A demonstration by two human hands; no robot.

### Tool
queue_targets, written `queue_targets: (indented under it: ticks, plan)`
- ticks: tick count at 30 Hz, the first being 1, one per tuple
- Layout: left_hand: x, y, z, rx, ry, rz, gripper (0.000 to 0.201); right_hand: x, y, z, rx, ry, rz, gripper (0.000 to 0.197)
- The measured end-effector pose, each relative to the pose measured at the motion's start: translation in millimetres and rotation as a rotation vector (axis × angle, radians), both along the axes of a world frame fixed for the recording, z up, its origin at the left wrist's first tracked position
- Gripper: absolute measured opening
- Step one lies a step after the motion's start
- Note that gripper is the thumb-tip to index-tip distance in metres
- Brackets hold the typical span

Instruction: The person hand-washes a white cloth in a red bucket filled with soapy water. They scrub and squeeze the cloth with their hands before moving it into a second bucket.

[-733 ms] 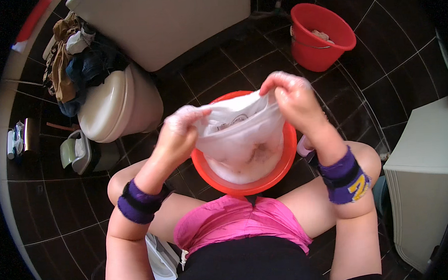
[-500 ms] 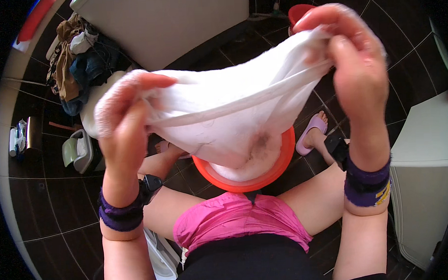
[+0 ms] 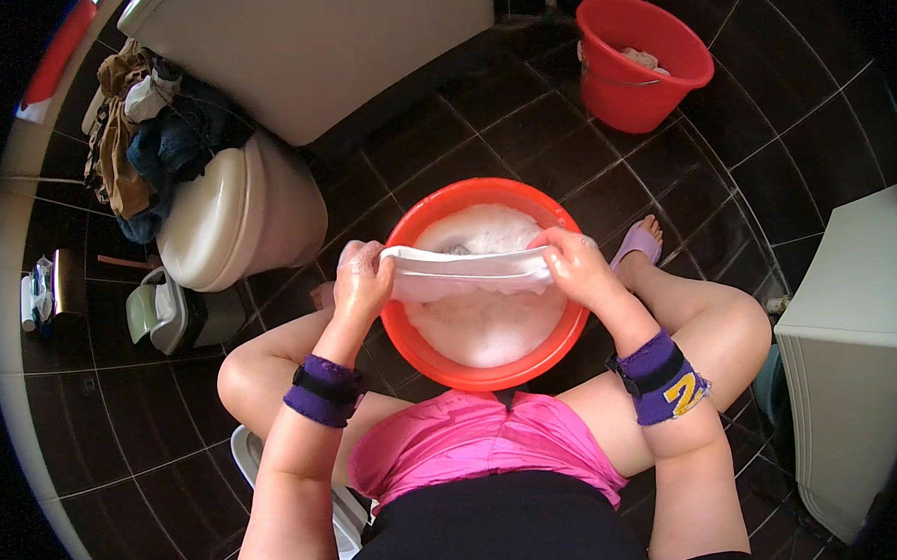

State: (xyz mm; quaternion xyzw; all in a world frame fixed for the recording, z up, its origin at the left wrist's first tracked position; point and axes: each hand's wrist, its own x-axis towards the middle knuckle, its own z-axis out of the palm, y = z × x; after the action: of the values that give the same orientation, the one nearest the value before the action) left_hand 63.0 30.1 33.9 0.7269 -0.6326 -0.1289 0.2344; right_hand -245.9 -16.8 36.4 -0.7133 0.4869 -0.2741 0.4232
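Note:
A wet white cloth garment (image 3: 468, 271) is stretched sideways over an orange-red basin (image 3: 403, 347). My left hand (image 3: 362, 280) is closed on its left end, near the basin's left rim. Its right end is gripped by my right hand (image 3: 580, 264), over the basin's right side. White suds (image 3: 486, 336) fill the basin, which stands on the floor between my legs. Foam clings to both hands. The lower part of the garment hangs toward the suds, and whether it touches them I cannot tell.
A red bucket (image 3: 633, 94) with some cloth inside stands at the far right. At the left is a toilet (image 3: 250, 214) with clothes (image 3: 152, 128) piled on it, and a small bin (image 3: 185, 317) beside it. A pale cabinet (image 3: 847, 353) stands at the right.
Both hands have come down from high up, bringing the white garment low over the basin. It is now a narrow band rather than spread out. The basin and red bucket show more fully.

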Motion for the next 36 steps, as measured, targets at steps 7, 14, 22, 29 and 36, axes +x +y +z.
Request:
queue_targets:
  ticks: [7, 14, 22, 29, 36]
  plan:
    - [-2, -15, -30, 0.269, 0.852, 0.471, 0.025, 18, 32, 16, 0.02, -0.091, 0.621, 0.053]
    - [-33, 2, -58, 0.4, 1.497, 0.386, 0.029, 50, 56, 30, -0.045, -0.097, 0.771, 0.034]
    - [-34, -2, -38, 0.581, 1.908, 0.096, 0.046, 54, 50, 34, 0.069, -0.094, 0.852, 0.032]
    - [-58, -1, -15, 0.912, 1.501, -0.063, 0.041, 52, 9, 19, -0.036, -0.149, 0.526, 0.032]
    - [-61, 2, -23, 0.877, 1.551, 0.028, 0.039, 41, -6, -4, 0.0, -0.047, 0.288, 0.036]
